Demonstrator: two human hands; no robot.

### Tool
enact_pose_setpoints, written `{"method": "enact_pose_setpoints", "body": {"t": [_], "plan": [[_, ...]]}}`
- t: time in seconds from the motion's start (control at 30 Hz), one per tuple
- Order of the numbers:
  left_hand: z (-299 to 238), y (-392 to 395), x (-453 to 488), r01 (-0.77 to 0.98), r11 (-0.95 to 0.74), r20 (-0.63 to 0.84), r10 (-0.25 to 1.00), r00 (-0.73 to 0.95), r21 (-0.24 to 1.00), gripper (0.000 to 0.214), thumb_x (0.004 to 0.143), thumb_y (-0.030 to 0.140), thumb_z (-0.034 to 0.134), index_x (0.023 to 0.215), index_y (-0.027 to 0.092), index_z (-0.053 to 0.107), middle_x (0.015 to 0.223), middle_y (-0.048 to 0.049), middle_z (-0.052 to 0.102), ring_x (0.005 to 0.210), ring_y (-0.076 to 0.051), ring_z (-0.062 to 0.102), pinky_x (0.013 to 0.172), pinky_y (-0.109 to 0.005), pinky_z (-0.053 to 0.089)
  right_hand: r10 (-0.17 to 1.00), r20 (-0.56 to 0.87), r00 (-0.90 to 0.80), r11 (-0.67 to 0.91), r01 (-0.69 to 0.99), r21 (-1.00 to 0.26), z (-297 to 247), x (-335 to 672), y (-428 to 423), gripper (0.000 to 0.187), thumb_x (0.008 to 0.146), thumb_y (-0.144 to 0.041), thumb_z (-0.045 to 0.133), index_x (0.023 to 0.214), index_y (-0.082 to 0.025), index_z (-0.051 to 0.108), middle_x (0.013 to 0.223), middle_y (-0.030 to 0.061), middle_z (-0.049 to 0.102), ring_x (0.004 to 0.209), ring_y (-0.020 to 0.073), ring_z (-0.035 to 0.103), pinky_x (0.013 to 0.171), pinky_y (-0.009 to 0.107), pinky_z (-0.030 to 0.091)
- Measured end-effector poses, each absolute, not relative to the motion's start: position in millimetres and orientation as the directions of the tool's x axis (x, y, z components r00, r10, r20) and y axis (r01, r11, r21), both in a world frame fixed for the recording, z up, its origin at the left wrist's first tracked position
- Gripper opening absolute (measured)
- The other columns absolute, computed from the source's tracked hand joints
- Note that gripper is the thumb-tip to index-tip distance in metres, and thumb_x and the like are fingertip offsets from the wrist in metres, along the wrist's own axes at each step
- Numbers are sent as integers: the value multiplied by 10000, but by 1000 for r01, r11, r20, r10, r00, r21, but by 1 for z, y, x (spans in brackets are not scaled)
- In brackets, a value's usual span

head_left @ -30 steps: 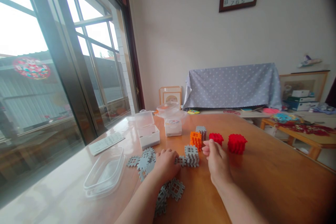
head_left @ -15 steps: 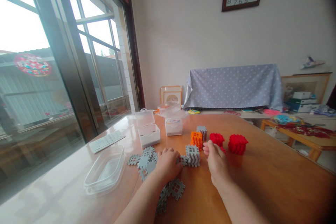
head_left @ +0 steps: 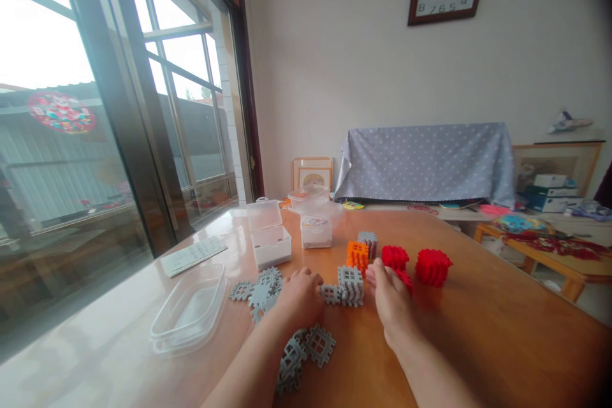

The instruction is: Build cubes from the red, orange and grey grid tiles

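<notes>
My left hand (head_left: 302, 296) is over the right side of a loose pile of grey notched plastic building pieces (head_left: 262, 293), its fingers bent forward and slightly apart, tips partly hidden. To its right, a single grey window piece (head_left: 329, 294) adjoins a stack of grey window pieces (head_left: 350, 285). My right hand (head_left: 389, 299) is just right of this stack, palm turned left and fingers stretched out, nothing visible in it. Behind its fingers stand an orange stack (head_left: 357, 257) and a red stack (head_left: 395, 257). More grey pieces (head_left: 306, 354) lie near my left forearm.
Another red stack (head_left: 433, 266) stands at right, and a grey-blue stack (head_left: 368, 243) behind the orange one. Left are a clear plastic tub (head_left: 189, 312), a printed sheet (head_left: 194, 256) and an open white box (head_left: 271, 248). A second box (head_left: 316, 233) stands farther back.
My left hand has moved slightly left, away from the single grey window piece, which shows more fully. My right hand's fingers have straightened beside the grey stack. The view has shifted slightly.
</notes>
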State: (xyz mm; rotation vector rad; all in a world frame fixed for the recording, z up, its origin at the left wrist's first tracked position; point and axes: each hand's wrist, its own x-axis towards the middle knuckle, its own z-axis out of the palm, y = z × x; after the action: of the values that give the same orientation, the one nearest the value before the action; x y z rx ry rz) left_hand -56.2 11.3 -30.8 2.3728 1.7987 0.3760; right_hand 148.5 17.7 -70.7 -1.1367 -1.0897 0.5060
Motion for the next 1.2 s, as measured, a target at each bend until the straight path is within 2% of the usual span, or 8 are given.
{"method": "enact_pose_setpoints", "body": {"t": [0.13,0.3,0.47,0.63,0.8,0.9,1.07,1.2], "plan": [[-20,8,-74,915,-294,123,955,269,277,367,742,173,564,1088,234,673,1172,-95,650,1071,-273,599,874,-347,437,781,454,430,377,255,-890,-56,147,6,515,918,-649,445,934,-193,681,766,52,713,744,224,637,712,334,487],[-17,2,-95,930,-237,77,971,224,282,324,736,128,535,1014,229,665,1028,-67,708,898,-216,647,731,-280,440,734,568,372,476,314,-821,-40,139,-20,392,963,-537,458,955,-199,658,898,72,703,835,216,628,785,319,477],[-11,-11,-89,892,-304,-69,936,345,334,289,740,258,611,1023,250,669,963,-33,719,814,-198,649,655,-259,433,833,525,175,468,285,-837,-38,128,-35,380,970,-502,459,810,-207,639,704,11,621,689,177,586,677,268,460],[-5,-27,-71,830,-450,-132,849,512,330,568,581,535,780,1068,269,660,972,-23,710,877,-241,635,701,-285,446,857,490,159,443,258,-859,-39,127,-35,409,972,-519,445,791,-205,633,634,-16,535,640,165,535,651,263,437],[-9,-32,-60,832,-472,-105,849,519,293,570,525,472,816,1032,250,677,1021,-67,687,873,-276,619,714,-318,446,871,455,187,413,224,-883,-38,127,-33,423,968,-549,442,800,-206,623,637,-18,515,642,169,532,650,272,434],[-9,-32,-60,837,-413,-91,877,472,359,474,541,390,786,983,248,691,994,-60,694,776,-240,608,614,-282,406,878,440,190,401,212,-891,-39,127,-32,439,958,-571,448,802,-204,632,636,-12,519,644,176,536,649,279,435],[-3,-27,-70,787,-315,-1,928,372,530,161,687,235,568,783,219,695,708,-21,674,613,-169,551,571,-269,346,882,438,172,403,205,-892,-39,125,-33,440,953,-573,457,831,-199,655,645,-3,537,663,184,549,671,284,444],[1,-19,-71,530,-221,116,968,224,819,105,723,246,569,766,186,643,670,-9,626,593,-133,509,556,-249,329,885,440,151,406,210,-889,-37,122,-36,423,951,-567,463,869,-202,661,669,4,558,679,188,555,672,278,448]]}}
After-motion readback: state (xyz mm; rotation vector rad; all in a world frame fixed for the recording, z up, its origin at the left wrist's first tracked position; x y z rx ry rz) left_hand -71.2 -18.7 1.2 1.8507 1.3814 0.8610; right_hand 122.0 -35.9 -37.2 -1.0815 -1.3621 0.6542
